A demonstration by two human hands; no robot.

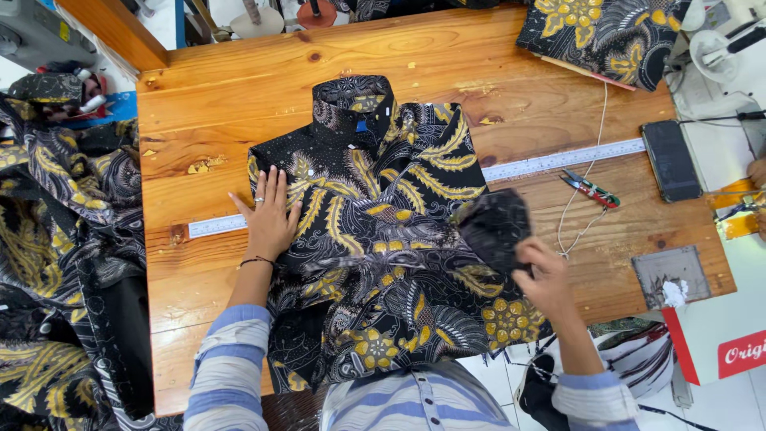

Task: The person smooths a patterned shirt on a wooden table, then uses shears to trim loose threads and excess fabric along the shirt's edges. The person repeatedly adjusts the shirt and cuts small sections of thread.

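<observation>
A black shirt (pixel 383 239) with a gold and grey leaf pattern lies front up on a wooden table (pixel 263 88), its collar pointing away from me. My left hand (pixel 269 214) presses flat on the shirt's left edge, fingers spread, a ring and a thin wristband on it. My right hand (pixel 542 279) grips the shirt's right sleeve (pixel 495 227) and holds it folded up over the shirt's right side.
A long metal ruler (pixel 558 160) runs across the table under the shirt. Small snips (pixel 590 189) with a white cord and a dark phone (pixel 670 160) lie at right. More patterned fabric is piled at left (pixel 56 239) and at top right (pixel 598 32).
</observation>
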